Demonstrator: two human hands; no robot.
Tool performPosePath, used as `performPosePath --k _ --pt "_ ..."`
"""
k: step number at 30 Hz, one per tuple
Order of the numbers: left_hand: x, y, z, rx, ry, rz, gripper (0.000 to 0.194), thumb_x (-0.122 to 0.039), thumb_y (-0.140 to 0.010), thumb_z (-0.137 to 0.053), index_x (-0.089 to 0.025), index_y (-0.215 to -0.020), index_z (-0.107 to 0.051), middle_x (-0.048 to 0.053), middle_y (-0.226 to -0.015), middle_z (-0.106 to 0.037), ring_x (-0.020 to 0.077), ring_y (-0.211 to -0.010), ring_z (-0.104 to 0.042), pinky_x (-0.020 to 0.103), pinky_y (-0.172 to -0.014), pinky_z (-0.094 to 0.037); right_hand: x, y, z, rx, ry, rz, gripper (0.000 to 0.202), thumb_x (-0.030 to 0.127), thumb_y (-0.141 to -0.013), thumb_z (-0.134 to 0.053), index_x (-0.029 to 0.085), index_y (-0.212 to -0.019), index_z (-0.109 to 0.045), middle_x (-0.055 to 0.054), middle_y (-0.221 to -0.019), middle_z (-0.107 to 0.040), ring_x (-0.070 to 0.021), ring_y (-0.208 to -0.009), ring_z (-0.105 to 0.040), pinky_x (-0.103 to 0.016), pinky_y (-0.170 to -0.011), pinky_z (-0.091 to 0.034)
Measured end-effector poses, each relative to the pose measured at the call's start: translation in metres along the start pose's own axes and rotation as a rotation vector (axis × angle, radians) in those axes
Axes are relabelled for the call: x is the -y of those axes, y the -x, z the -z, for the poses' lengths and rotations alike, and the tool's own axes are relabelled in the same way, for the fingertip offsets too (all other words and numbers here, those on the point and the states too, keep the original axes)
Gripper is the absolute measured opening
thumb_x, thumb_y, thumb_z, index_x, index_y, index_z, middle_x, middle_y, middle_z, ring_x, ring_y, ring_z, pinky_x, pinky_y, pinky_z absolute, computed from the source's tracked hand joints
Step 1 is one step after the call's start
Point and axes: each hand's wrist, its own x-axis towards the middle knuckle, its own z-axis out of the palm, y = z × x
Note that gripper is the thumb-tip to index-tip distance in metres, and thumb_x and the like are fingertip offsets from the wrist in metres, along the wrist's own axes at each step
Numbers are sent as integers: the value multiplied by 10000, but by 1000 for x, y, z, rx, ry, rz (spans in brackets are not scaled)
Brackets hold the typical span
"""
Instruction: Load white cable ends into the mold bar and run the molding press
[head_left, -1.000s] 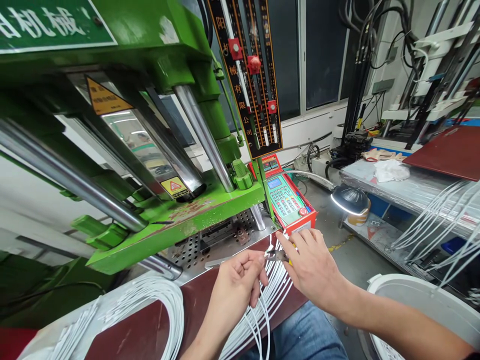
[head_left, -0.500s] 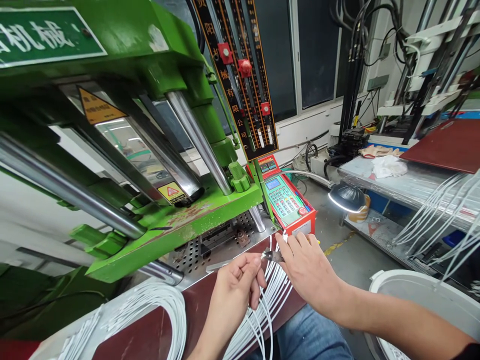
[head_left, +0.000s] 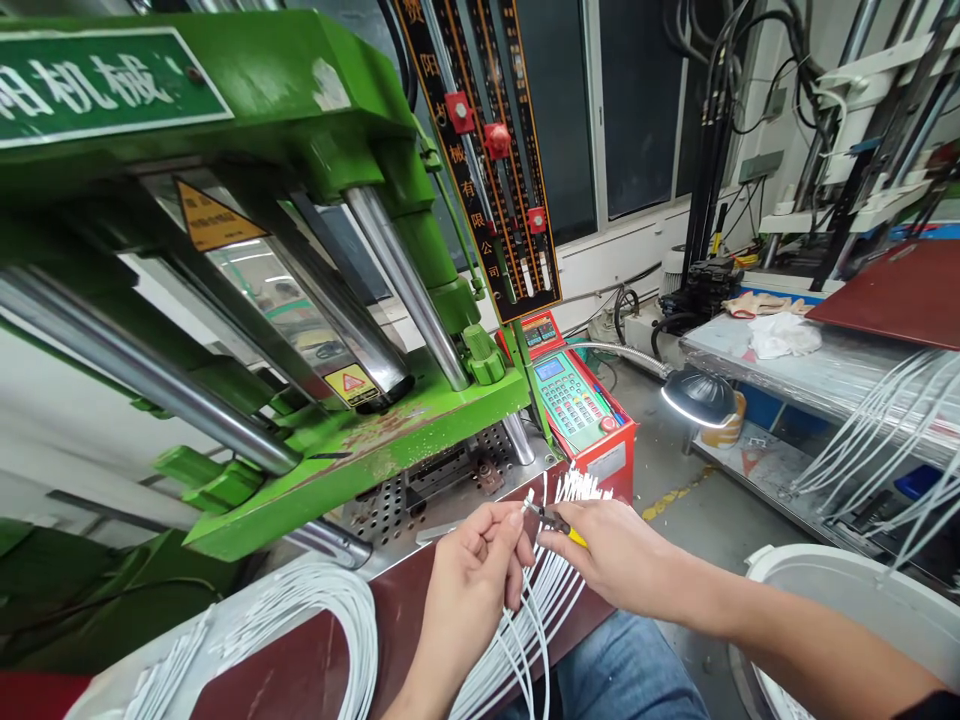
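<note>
The green press (head_left: 442, 418) is filling the upper left of the frame, with a brown board (head_left: 401, 610) lying below it. At lower centre, my left hand (head_left: 469, 575) is pinching a white cable end (head_left: 529, 497). My right hand (head_left: 637, 560) is gripping pliers (head_left: 556, 521), now sitting lower and exposing their yellow handle and the bundle's tips (head_left: 581, 487). The plier tips are meeting the cable end; whether they're biting, I'm not managing to tell.

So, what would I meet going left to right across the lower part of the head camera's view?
Coiled bundle of thin white cables → bare left hand → bare right hand → large round white plastic tub.
</note>
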Motion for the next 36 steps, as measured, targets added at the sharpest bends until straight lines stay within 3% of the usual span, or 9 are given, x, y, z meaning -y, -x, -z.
performPosePath --k 2,6,12,16,22,27,29,33,36 --pt "0 0 -1 -15 4 -3 325 -453 -813 -586 -133 -869 -590 -21 -597 -571 50 -349 -407 191 -373 -285 3 0 -1 -7 18 -30 313 367 -971 -390 161 -879 -606 -43 -778 -660 -189 -708 -622 -294 -617 -395" --pt "1 3 -5 -63 9 -1 344 -474 -799 -595 -143 -894 -602 -27 -604 -556 56 -359 -392 193 -371 -303 13 -1 -5 -150 301 -111 176 290 -899 -526 143 -977 -586 -99 -909 -628 -268 -864 -568 -393 -754 -409" --pt "5 6 -8 -90 -57 -39 366 -477 -804 -590 -132 -924 -621 -19 -574 -530 66 -414 -344 184 -381 -227 17 -5 -10 -201 494 -141 123 268 -861 -567 156 -911 -575 -90 -825 -576 -278 -783 -524 -419 -678 -414" --pt "6 5 -9 -113 -125 -84 329 -449 -821 -578 -138 -913 -632 -13 -570 -533 90 -459 -394 193 -415 -272 13 -5 -13 -171 505 -126 126 265 -884 -534 149 -875 -582 -100 -808 -584 -286 -783 -545 -405 -657 -416" --pt "5 5 -5 -78 -57 -68 305 -424 -818 -593 -137 -911 -640 -18 -584 -536 77 -455 -367 197 -421 -242 3 -5 6 26 51 -49 326 372 -953 -431 152 -772 -589 -51 -696 -639 -179 -637 -595 -273 -550 -366" --pt "4 5 -2 -45 23 -43 323 -428 -813 -604 -126 -920 -635 -24 -585 -535 48 -425 -292 195 -409 -196 -4 -3 19 298 -452 3 526 427 -982 -314 161 -572 -507 21 -511 -534 -91 -489 -520 -204 -524 -371" --pt "5 4 -2 -37 22 -48 326 -430 -818 -598 -123 -922 -629 -25 -585 -531 45 -427 -292 190 -408 -197 -2 -3 15 235 -388 -17 492 426 -979 -320 161 -630 -543 5 -562 -567 -113 -531 -542 -224 -545 -385" --pt "9 4 -4 -70 -39 -90 314 -427 -833 -579 -130 -924 -627 -27 -592 -523 56 -453 -353 182 -414 -239 10 -4 -1 -62 68 -131 232 310 -936 -450 135 -885 -592 -92 -848 -640 -231 -808 -586 -338 -705 -428" --pt "11 4 -5 -82 -100 -118 307 -423 -849 -556 -140 -944 -627 -27 -603 -527 64 -463 -385 180 -412 -261 15 -6 -8 -159 294 -171 134 251 -881 -528 142 -931 -588 -103 -908 -614 -279 -877 -550 -415 -771 -424"
